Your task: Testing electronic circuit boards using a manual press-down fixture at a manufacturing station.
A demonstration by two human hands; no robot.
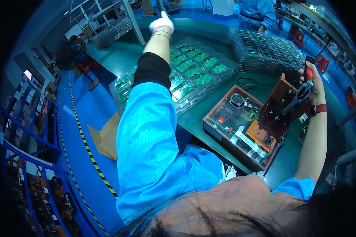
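So the green bench [201,122] is pretty busy: the clear-topped test box [235,114] sits on the person's right, its near corner hard up against the bench's near edge, so there's hardly any room on that side. Past it, a narrow bare strip runs between the box and the tray of green circuit boards [203,94], with a black cable [247,83] looping across its far end. A stack of clear trays [241,55] fills the space behind the box. Left of the board tray the bench top is more open, out to its left edge. Pose-wise, the hands are wide apart. The right hand [313,85], bare with a red wristband [319,108], is wrapped round the red-and-black clamp handle [309,74], which stands up above the box's right side. The left arm stretches far forward over the board tray, and its white-gloved left hand [162,25] is near the far end; can't tell if it's gripping anything.
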